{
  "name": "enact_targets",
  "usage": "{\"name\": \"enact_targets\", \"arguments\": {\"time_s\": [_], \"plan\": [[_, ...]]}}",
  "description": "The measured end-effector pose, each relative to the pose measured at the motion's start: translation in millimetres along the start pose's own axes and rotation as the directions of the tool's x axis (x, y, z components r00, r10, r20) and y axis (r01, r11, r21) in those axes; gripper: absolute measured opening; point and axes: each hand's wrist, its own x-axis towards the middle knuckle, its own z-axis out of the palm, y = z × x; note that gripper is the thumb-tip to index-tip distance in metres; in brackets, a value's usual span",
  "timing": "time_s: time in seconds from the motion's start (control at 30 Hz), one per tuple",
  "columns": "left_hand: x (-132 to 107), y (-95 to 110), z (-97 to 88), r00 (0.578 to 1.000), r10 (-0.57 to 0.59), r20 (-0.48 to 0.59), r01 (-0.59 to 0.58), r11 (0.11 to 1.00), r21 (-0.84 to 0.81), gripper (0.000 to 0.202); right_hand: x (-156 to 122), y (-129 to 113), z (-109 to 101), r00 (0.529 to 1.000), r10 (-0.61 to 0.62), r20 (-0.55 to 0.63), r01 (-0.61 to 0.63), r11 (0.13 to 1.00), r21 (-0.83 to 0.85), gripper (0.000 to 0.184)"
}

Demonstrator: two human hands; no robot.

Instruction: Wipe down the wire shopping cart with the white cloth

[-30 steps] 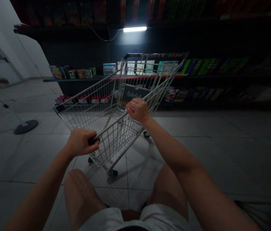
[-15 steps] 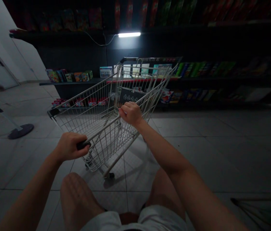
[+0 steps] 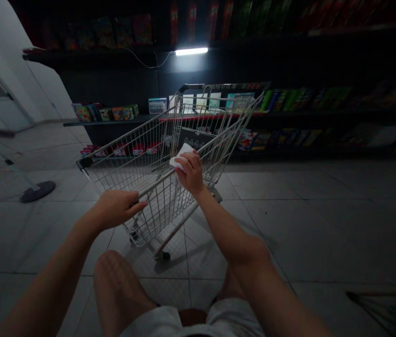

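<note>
A metal shopping cart [image 3: 160, 179] with wire sides stands in front of me, its near end pointing towards my knees. My left hand [image 3: 118, 208] is closed over the near corner of the top rail, covering its black corner piece. Farther along the same rail, my right hand [image 3: 192, 173] grips a crumpled white cloth [image 3: 183, 155], which lies over the rail and hangs partly down the side. Inside the cart, at the far end, is a dark panel [image 3: 198, 136] with round white symbols, partly behind the cloth and the rail.
Dark store shelves [image 3: 113, 82] with boxes and bottles run behind the cart. A lit tube lamp [image 3: 191, 51] hangs under the upper shelf. To the left, a stand with a round base [image 3: 38, 191] rests on the tiled floor. Thin dark rods [image 3: 359, 299] show at lower right.
My right hand has turned on the rail, and much more of the white cloth shows. The left hand has slid slightly right, over the black corner piece. My view has shifted a little.
</note>
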Motion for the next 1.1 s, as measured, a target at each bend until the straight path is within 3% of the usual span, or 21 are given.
{"name": "enact_targets", "arguments": {"time_s": [0.07,0.13,0.3,0.5,0.6,0.73,0.83,0.97,1.1], "plan": [[6,6,3.6,1.0,0.011,-0.024,-0.011,1.0,0.024,0.046,-9,-9,10,0.975,0.158,-0.155,-0.153,0.987,0.046,0.04],[11,10,7.1,0.999,0.027,-0.044,-0.025,0.999,0.04,0.045,-18,-21,19,0.946,0.241,-0.215,-0.228,0.97,0.087,0.046],[14,10,9.4,0.998,0.036,-0.056,-0.034,0.999,0.04,0.043,-47,-35,28,0.954,0.274,-0.117,-0.26,0.958,0.121,0.043],[15,6,11.1,0.997,0.019,-0.075,-0.018,1.0,0.024,0.042,-116,-56,36,0.912,0.406,-0.058,-0.39,0.902,0.182,0.033],[14,4,12.0,0.998,0.007,-0.069,-0.007,1.0,0.003,0.041,-110,-59,30,0.883,0.463,-0.075,-0.441,0.874,0.202,0.029],[13,4,12.1,0.998,-0.01,-0.069,0.01,1.0,0.01,0.042,-60,-48,21,0.903,0.41,-0.126,-0.37,0.893,0.255,0.028],[15,5,12.3,0.998,-0.017,-0.061,0.018,1.0,0.023,0.043,-41,-40,26,0.916,0.388,-0.099,-0.358,0.905,0.231,0.033],[17,5,13.1,0.997,-0.009,-0.072,0.011,0.999,0.032,0.042,-58,-36,40,0.923,0.362,-0.128,-0.341,0.926,0.16,0.033],[19,5,11.6,0.998,-0.022,-0.057,0.023,1.0,0.017,0.043,-117,-41,52,0.914,0.395,-0.097,-0.382,0.915,0.127,0.031]]}}
